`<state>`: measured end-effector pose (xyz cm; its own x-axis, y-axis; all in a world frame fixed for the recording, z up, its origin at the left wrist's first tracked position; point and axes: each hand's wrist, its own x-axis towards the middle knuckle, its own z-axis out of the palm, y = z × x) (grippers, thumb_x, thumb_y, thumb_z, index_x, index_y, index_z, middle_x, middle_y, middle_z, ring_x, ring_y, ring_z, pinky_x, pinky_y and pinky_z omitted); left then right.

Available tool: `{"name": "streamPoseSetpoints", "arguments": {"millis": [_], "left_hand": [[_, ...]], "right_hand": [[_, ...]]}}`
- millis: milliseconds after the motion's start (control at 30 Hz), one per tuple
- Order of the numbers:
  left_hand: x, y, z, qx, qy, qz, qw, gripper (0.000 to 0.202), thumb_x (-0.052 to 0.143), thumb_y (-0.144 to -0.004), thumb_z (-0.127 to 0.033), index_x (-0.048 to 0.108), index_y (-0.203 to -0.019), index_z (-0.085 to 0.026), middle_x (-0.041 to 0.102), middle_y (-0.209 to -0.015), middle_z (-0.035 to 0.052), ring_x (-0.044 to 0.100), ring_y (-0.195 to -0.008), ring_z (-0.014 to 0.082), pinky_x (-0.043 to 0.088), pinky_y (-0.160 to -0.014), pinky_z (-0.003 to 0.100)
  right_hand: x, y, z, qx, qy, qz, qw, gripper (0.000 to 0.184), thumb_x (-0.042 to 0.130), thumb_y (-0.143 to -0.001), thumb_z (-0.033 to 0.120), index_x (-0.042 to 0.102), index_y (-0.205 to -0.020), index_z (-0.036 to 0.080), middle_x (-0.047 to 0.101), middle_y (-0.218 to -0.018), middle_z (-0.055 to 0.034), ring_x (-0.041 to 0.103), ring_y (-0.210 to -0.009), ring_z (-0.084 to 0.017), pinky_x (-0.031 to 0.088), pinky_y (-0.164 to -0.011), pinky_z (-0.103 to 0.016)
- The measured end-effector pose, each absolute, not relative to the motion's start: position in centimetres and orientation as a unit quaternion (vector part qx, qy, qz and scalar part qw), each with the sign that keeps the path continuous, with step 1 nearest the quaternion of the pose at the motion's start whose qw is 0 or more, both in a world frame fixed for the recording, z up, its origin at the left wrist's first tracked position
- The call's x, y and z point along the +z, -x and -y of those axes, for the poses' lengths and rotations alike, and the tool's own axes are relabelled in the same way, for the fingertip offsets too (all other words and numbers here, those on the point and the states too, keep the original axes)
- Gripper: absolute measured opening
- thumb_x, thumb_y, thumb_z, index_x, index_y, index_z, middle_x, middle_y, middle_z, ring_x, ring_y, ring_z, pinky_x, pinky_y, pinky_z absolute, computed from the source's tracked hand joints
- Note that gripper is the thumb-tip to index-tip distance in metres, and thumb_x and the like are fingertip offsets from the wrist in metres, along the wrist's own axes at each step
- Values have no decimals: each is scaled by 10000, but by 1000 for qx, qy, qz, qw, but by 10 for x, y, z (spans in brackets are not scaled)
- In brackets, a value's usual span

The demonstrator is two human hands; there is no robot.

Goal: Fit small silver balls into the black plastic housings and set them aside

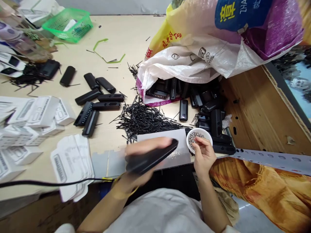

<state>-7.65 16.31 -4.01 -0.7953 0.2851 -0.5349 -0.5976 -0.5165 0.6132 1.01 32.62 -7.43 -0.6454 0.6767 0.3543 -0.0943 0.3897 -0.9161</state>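
My left hand (143, 152) is closed around a long black plastic case (153, 158), blurred by motion, at the table's near edge. My right hand (203, 154) reaches into a small white bowl (190, 135) of tiny metal balls, fingertips pinched over them; whether it holds one is too small to tell. A grey card (165, 136) lies under both hands. Behind it is a heap of thin black pins (143, 118).
Several black cases (97, 100) lie on the table at left centre. White folded cartons (36, 119) stack at left, flat ones (70, 161) near the edge. A big plastic sack (206, 48) spills black parts (209, 106). Green basket (69, 24) far left; cardboard box (262, 110) right.
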Motion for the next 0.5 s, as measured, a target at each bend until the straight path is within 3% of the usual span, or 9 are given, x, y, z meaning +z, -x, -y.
{"name": "streamPoseSetpoints", "arguments": {"millis": [100, 267, 333, 400, 500], "left_hand": [[-52, 80, -176, 846, 126, -458, 241, 375, 751, -652, -101, 650, -998, -202, 685, -998, 87, 581, -1154, 255, 482, -975, 362], [-48, 92, -188, 841, 110, -463, 258, 506, 835, -603, -406, 594, -968, -153, 667, -1053, 115, 638, -985, 248, 529, -864, 380], [-45, 103, -182, 823, 112, -495, 256, 539, 825, -603, -457, 589, -976, -148, 658, -1066, 131, 641, -931, 248, 541, -806, 388], [-44, 126, -165, 808, 118, -534, 218, 520, 802, -648, -438, 567, -1012, -149, 647, -1075, 128, 629, -925, 241, 538, -792, 389], [-44, 181, -119, 777, 152, -603, 98, 455, 718, -769, -283, 482, -1145, -182, 599, -1146, 80, 569, -1066, 216, 479, -931, 384]], "right_hand": [[-74, -14, -344, 482, 200, 777, 353, 171, 608, -896, 272, 654, -988, 136, 616, -970, -67, 598, -880, -128, 490, -806, -244], [-80, -15, -373, 371, 180, 863, 292, 226, 521, -948, 317, 659, -930, 139, 622, -904, -50, 569, -814, -126, 442, -763, -239], [-90, -12, -381, 303, 160, 904, 254, 285, 476, -965, 361, 649, -936, 136, 617, -894, -58, 543, -821, -151, 412, -758, -264], [-101, -10, -385, 240, 150, 934, 217, 330, 421, -981, 382, 631, -938, 131, 604, -887, -71, 512, -850, -183, 380, -767, -289], [-112, -8, -385, 181, 159, 956, 169, 317, 384, -977, 315, 598, -828, 135, 568, -825, -73, 464, -819, -190, 331, -742, -291]]}}
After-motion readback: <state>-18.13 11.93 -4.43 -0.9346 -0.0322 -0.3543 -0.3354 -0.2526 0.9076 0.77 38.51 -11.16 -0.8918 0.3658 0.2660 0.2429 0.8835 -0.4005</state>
